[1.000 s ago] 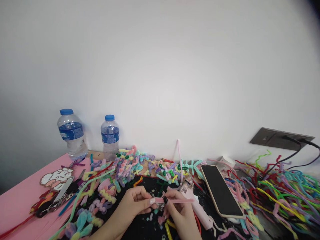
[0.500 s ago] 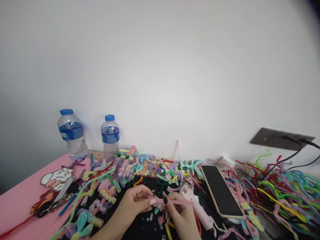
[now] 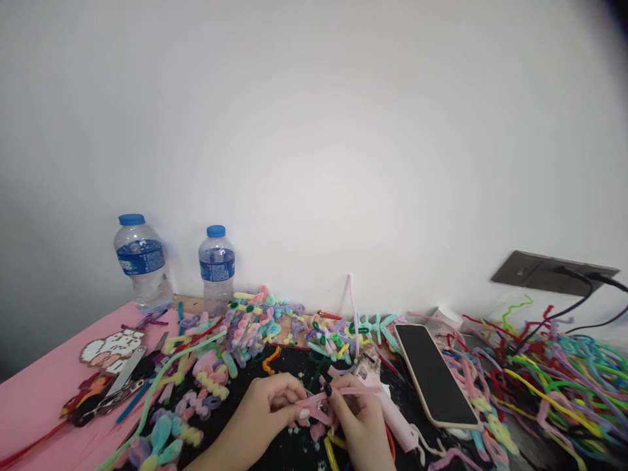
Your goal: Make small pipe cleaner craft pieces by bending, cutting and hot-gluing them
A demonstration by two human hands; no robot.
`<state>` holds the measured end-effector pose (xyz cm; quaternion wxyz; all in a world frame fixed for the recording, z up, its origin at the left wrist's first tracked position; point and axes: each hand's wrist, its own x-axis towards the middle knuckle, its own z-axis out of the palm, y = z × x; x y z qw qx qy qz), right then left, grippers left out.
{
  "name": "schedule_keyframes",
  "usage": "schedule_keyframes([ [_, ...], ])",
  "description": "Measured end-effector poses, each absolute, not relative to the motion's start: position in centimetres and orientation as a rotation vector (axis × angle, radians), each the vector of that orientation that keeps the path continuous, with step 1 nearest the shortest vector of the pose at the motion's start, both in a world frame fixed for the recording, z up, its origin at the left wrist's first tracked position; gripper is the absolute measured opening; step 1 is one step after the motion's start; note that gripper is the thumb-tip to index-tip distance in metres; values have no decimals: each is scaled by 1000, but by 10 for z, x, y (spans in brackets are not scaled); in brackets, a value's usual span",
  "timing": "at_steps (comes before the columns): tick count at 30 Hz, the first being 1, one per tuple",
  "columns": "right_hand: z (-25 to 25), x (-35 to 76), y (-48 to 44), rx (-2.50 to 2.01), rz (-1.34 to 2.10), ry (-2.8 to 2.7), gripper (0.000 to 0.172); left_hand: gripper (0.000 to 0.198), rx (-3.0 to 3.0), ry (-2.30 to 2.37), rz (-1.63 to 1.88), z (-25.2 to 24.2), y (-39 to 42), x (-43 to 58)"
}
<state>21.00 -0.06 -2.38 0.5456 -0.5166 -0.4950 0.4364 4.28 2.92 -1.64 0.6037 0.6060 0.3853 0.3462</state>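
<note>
Between my two hands is a pink pipe cleaner [image 3: 360, 390], pinched at both ends of a short crossed stretch. My left hand [image 3: 277, 409] is closed, its thumb and fingers on the crossing strands. Opposite it, my right hand [image 3: 358, 412] grips the same pipe cleaner between thumb and finger, and a straight length sticks out to the right. Just behind the right hand lies a pale pink glue gun [image 3: 397, 418], partly covered by that hand. Small pink scraps and a yellow piece [image 3: 331, 453] rest on the black mat [image 3: 265, 451] below.
A phone [image 3: 436, 376] lies right of the glue gun. Loose pipe cleaners [image 3: 564, 386] pile up at the far right, beneath a wall socket [image 3: 552, 271]. Finished fuzzy pieces [image 3: 250, 327] line the back. Scissors [image 3: 127, 373] and two water bottles [image 3: 142, 265] are at the left.
My left hand has shifted slightly right and down, closer to the right hand. The pink strands, nearly straight before, now cross in a small loop between the fingers.
</note>
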Motion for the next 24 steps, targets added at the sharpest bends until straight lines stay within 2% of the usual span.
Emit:
schedule_keyframes([
  [7, -19, 209, -1, -1187, 941, -1182, 36, 7, 1612, 933, 727, -11, 23, 44],
  [16, -20, 209, -2, -1111, 1154, -1163, 22, 6, 1877, 999, 649, -6, 19, 42],
  [20, -24, 209, 0, -1126, 1177, -1098, 26, 8, 1859, 972, 636, -4, 18, 43],
  [24, -22, 209, 2, -1205, 1050, -1092, 32, 13, 1724, 955, 700, -7, 20, 44],
])
